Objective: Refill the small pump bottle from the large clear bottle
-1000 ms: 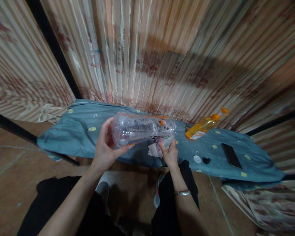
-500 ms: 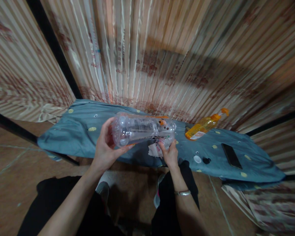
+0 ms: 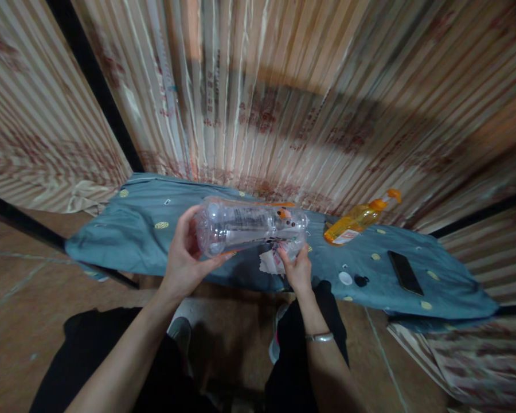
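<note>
Pleated curtains (image 3: 284, 86) drop behind the blue-covered table (image 3: 141, 221), and over it hangs the clear bottle (image 3: 241, 226), on its side, base toward my left! Left hand (image 3: 184, 252): forearm angled up from below, palm cupping the base, thumb stretched along the underside, the other fingers partly hidden behind. Right hand (image 3: 298, 268): wrist nearly straight, bracelet (image 3: 319, 337) on it, thumb and fingers pinching the ragged-edged wrapper (image 3: 270, 263) just below the neck end!
</note>
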### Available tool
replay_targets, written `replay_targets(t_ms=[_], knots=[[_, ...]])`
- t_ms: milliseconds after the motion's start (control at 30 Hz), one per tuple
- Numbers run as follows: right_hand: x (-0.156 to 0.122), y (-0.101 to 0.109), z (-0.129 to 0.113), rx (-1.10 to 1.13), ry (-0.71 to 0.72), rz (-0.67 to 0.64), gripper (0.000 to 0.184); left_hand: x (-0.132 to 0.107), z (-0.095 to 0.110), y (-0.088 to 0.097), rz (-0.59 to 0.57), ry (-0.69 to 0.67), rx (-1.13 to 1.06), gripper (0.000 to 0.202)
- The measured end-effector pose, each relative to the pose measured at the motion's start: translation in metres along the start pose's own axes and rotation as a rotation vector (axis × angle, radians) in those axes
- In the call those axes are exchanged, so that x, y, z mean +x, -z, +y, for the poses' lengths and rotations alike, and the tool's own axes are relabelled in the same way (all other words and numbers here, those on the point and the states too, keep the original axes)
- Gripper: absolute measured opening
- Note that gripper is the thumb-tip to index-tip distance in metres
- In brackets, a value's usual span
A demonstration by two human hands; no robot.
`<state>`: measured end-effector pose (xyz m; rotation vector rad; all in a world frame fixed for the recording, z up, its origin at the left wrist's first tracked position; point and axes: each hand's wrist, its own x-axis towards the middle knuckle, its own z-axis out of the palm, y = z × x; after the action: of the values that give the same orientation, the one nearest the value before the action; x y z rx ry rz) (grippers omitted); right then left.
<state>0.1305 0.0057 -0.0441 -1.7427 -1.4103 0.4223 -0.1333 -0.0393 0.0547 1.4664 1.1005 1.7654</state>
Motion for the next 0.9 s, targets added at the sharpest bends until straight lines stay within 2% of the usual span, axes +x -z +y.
replay_targets(t_ms=[533, 900], knots=[[0.0001, -0.0014, -0.0011, 0.011, -0.01, 0.017, 0.063, -0.0004, -0.0012, -0.0007, 0.001, -0.043, 0.018, 0.09], [-0.0006, 0.002, -0.0057, 0.006, -0.025, -0.002, 0.06, -0.0011, -0.0019, 0.0027, -0.014, -0.023, 0.026, 0.09]])
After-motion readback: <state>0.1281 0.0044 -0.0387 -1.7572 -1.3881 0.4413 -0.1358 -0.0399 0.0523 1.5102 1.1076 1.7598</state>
